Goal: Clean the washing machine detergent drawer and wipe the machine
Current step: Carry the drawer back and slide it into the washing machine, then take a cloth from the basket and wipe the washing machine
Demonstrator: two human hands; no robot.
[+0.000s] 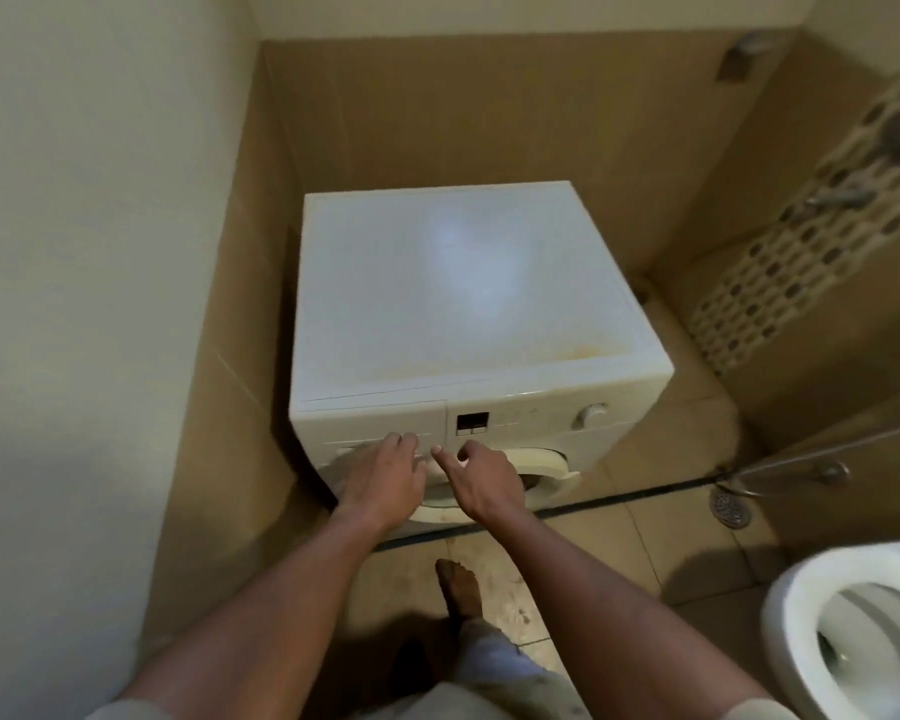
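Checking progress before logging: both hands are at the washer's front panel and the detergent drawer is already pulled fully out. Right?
Not quite. The head view shows both the left hand and right hand at the front panel, but the detergent drawer sits closed, flush with the washer.

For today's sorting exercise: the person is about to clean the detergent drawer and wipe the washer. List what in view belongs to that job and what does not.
Belongs to the job:
washing machine
detergent drawer
left hand
right hand

Just there:
toilet
floor drain
wall taps

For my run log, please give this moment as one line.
left hand: on detergent drawer front | right hand: beside it, empty | drawer: closed | washing machine top: stained
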